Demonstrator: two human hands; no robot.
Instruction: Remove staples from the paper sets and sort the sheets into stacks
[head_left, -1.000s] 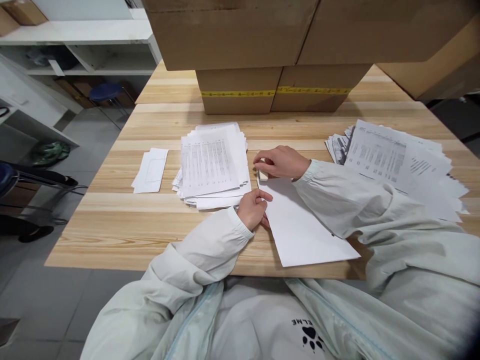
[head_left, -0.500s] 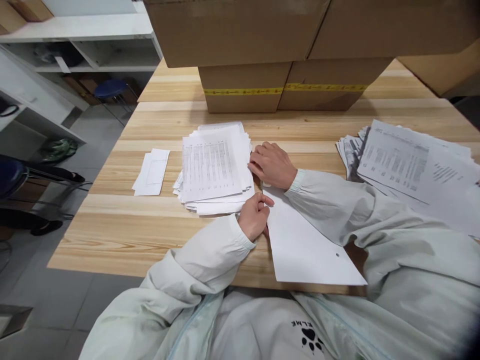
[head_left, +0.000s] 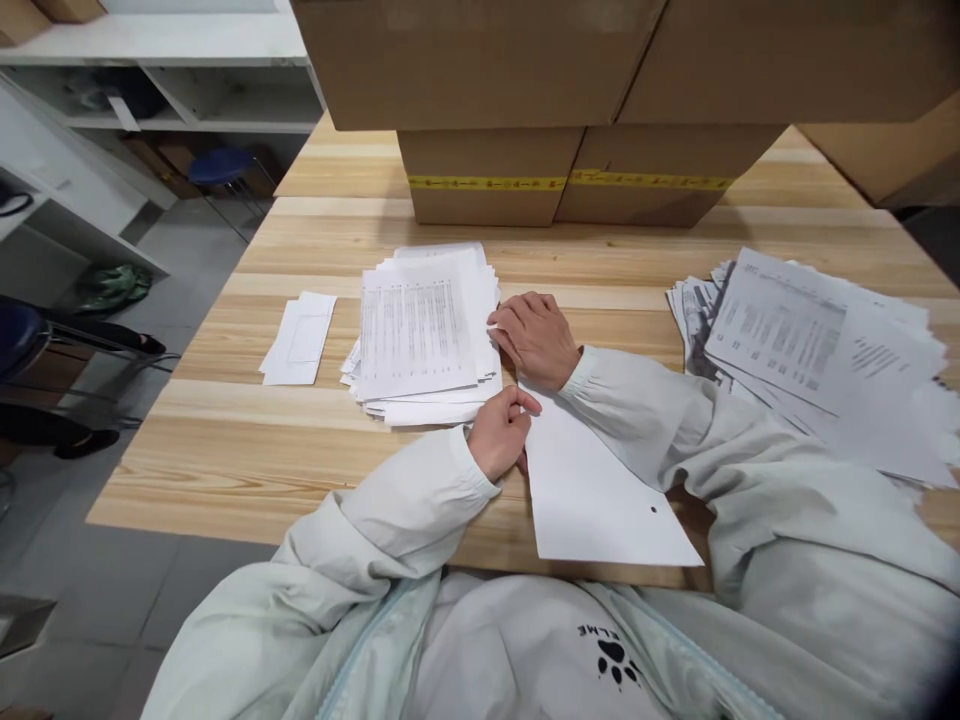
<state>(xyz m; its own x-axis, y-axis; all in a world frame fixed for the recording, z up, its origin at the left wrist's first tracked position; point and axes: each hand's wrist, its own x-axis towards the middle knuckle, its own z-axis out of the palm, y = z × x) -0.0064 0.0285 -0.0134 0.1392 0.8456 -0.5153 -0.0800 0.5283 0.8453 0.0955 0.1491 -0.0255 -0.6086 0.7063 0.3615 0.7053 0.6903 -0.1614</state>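
A blank white sheet of paper (head_left: 600, 490) with one small dark dot lies slanted on the table before me. My left hand (head_left: 501, 432) pinches its left edge between thumb and fingers. At the sheet's far end rests my right hand (head_left: 536, 340), fingers curled together over the paper's corner; the fingertips are partly hidden. Just left of both hands sits an uneven stack of printed papers (head_left: 420, 335), its top page covered in columns of text. My right hand is close beside that stack's right edge.
Another loose pile of printed papers (head_left: 795, 330) lies to the right. Small white slips (head_left: 301, 338) are at the left of the wooden table (head_left: 225, 450). Large cardboard boxes (head_left: 487, 175) stand stacked at the back. Blue stools (head_left: 221, 165) and white shelving (head_left: 187, 50) are beyond the left edge.
The view has shifted slightly. Both hands keep nearly the same place on the sheet, with little visible movement of the fingers.
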